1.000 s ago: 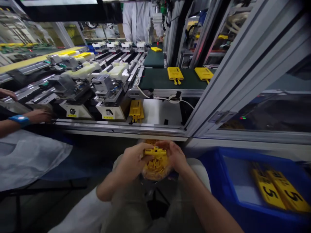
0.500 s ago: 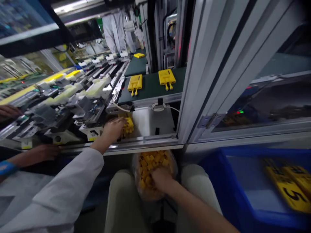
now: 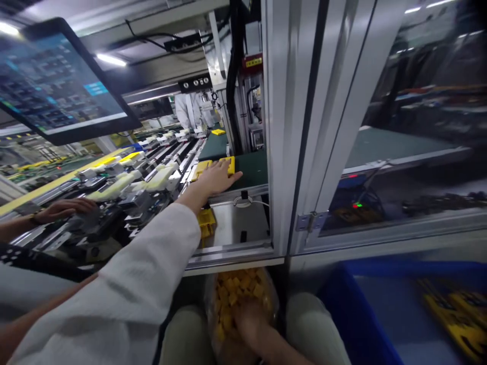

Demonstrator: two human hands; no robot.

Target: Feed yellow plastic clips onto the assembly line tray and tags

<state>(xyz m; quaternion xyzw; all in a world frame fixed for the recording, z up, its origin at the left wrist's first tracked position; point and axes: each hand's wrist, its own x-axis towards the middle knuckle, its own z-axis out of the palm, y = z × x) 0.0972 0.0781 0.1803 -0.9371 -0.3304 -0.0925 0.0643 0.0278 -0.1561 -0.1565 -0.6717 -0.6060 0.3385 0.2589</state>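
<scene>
My left hand [image 3: 217, 177] reaches out over the green conveyor belt [image 3: 253, 167], its fingers stretched and the thumb apart. Under or just beyond its fingers are two yellow power-bank-like devices, the left one [image 3: 201, 168] and the right one [image 3: 230, 164], both partly covered by the hand. Whether the fingertips touch them I cannot tell. Down between my knees, my right hand [image 3: 249, 319] is sunk in a clear plastic bag [image 3: 274, 299] of small yellow blocky pieces [image 3: 238, 284]. Its fingers are blurred and hidden among the pieces.
A pile of yellow pieces [image 3: 206, 223] lies on the metal shelf [image 3: 232, 223] below the belt. An aluminium post [image 3: 281, 152] rises right of it. A blue bin [image 3: 365, 314] with yellow items stands lower right. Another person's hand [image 3: 66, 208] is at the fixtures on the left.
My left hand has left the yellow pile on the shelf and moved up and forward to the devices on the belt. My right hand stays in the bag. The view has tilted upward.
</scene>
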